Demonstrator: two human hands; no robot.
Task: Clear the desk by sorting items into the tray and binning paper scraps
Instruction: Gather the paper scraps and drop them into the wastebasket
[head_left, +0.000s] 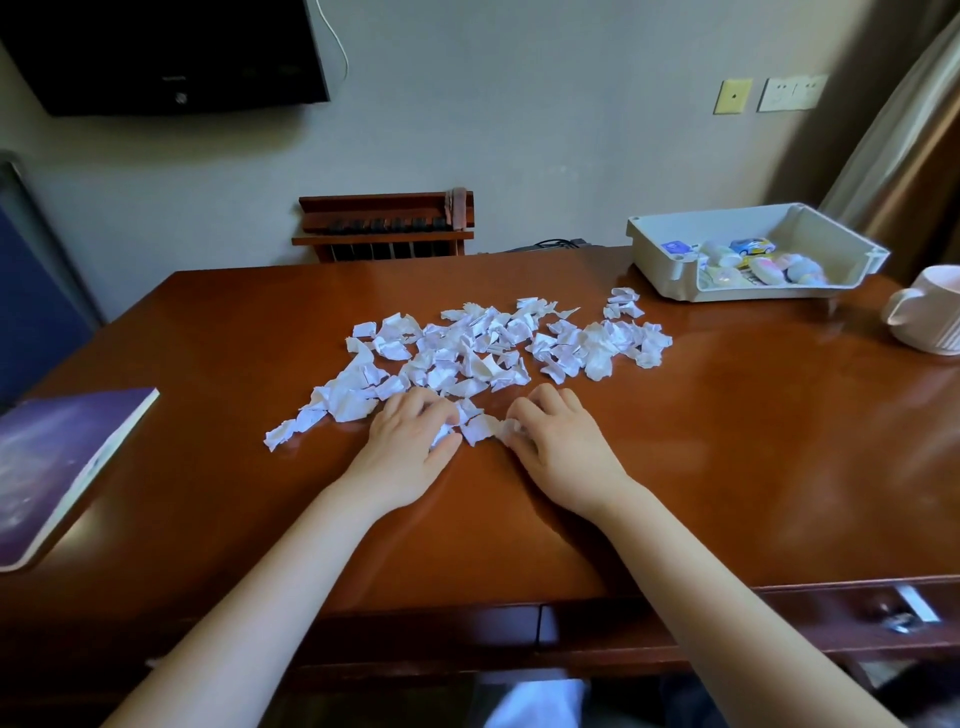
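While the paper scraps (488, 348) lie strewn in a broad white heap across the middle of the desk (727, 415), both hands rest at the heap's near edge. The left hand (410, 441) sits palm down at the near-left of the heap, its fingers curled over a few crumpled pieces and its thumb closing against one from the side. It grips scraps rather than lying flat. The right hand (558, 441) sits just to the right at the same near edge, with fingers bent and thumb drawn in, pinching a small scrap at its fingertips. A few loose pieces lie between the two hands.

Beyond the heap and to its right stands the tray (670, 270), white, near the farthest scraps but apart from them. It holds small pastel things and a toy car (753, 245). A pale mug (930, 312) stands well to the right of the heap, just past the tray's near corner. Well to the left of the heap lies a closed book (62, 462) with a purple cover. Straight behind the heap, off the desk and against the wall, a dark wooden rack (384, 228) shows.
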